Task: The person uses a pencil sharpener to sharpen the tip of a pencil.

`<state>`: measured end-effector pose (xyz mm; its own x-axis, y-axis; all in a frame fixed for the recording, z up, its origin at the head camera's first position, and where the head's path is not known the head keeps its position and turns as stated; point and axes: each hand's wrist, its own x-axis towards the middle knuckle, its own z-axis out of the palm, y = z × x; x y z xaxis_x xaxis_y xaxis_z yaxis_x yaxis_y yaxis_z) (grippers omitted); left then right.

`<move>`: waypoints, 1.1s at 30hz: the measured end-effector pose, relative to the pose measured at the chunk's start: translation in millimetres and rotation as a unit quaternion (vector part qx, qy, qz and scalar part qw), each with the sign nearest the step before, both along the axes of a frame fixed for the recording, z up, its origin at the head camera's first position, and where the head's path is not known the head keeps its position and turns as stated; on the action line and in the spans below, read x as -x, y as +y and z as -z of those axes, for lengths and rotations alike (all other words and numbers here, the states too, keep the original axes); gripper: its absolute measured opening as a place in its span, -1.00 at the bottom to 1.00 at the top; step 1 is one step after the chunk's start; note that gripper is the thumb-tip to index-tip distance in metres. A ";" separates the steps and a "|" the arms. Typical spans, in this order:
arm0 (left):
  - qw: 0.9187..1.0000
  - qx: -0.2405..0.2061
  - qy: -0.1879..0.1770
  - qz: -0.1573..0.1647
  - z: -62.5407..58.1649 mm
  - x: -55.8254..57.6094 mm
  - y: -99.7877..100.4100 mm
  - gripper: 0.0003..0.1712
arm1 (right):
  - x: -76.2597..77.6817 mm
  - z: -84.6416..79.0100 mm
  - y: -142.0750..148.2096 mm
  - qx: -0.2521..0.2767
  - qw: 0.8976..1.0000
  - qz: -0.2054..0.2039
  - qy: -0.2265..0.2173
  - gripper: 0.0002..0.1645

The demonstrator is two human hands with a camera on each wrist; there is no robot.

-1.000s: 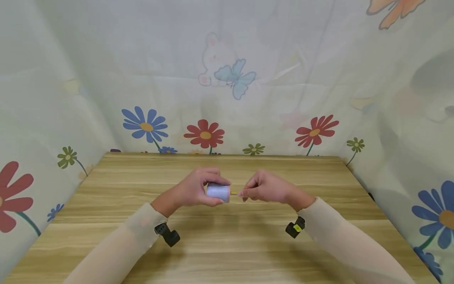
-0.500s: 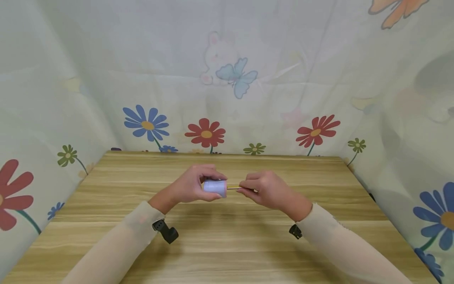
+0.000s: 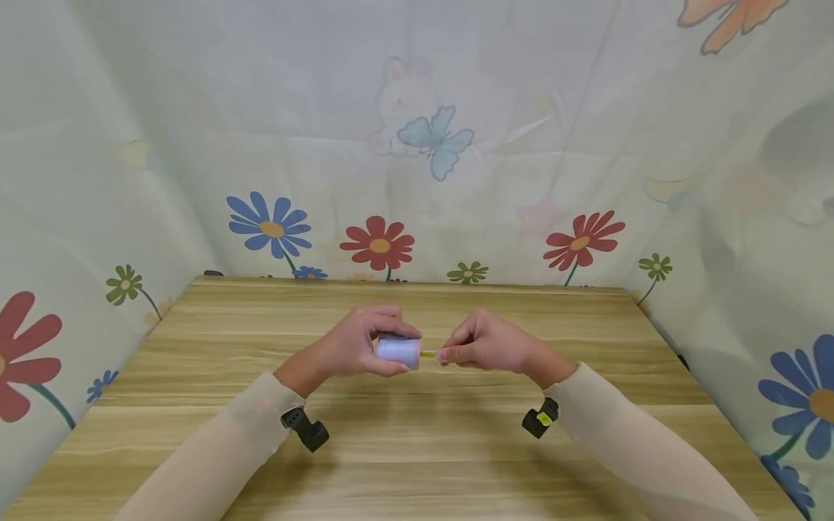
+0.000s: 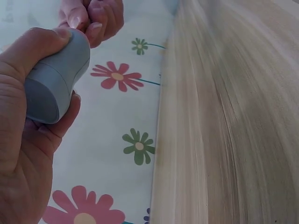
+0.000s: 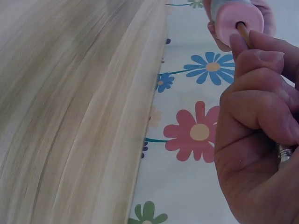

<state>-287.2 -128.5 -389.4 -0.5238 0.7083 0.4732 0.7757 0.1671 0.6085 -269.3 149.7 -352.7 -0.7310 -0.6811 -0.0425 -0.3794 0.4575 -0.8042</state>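
Observation:
My left hand (image 3: 348, 344) grips a small light-blue pencil sharpener (image 3: 398, 351), lying sideways above the table, thumb below and fingers over the top. Its round pink end (image 5: 228, 24) faces right and has a dark hole in the middle. A yellow pencil (image 3: 427, 354) runs into that hole. Close to the sharpener, my right hand (image 3: 498, 344) pinches the pencil between thumb and fingertips. A silvery ferrule (image 5: 284, 152) shows by the right palm in the right wrist view. The pencil's tip is hidden inside the sharpener.
Both hands are over a wood-grain table (image 3: 417, 449). A pale cloth printed with flowers (image 3: 376, 244) rises behind its far edge and along both sides. Black wrist cameras (image 3: 306, 430) hang below the sleeves.
My right hand rolled over half a second ago and has now turned back, thumb lower, still pinching the pencil. The left hand and sharpener shifted slightly left, then partly back.

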 end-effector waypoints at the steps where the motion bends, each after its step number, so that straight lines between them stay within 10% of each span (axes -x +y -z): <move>1: 1.000 0.001 0.000 0.001 -0.4 0.3 0.4 -0.53 | 0.9 0.1 0.6 0.000 1.000 0.006 -0.018 -0.84; 7: 1.000 0.002 -0.021 -0.010 0.6 4.5 0.9 -0.52 | 1.9 2.2 0.4 -0.035 0.995 0.008 0.093 -0.86; 16: 0.996 0.056 -0.014 -0.075 -5.4 4.2 2.7 -0.39 | -2.2 6.1 -0.6 -0.045 0.943 0.004 0.331 -0.91; 23: 0.992 0.066 -0.032 -0.102 -6.0 0.3 4.6 -0.37 | -5.6 11.5 0.9 -0.086 0.868 0.014 0.490 -0.83; 33: 0.991 0.027 -0.088 -0.099 -8.3 -2.7 2.2 -0.41 | -5.3 14.5 5.5 -0.049 0.843 0.014 0.536 -0.80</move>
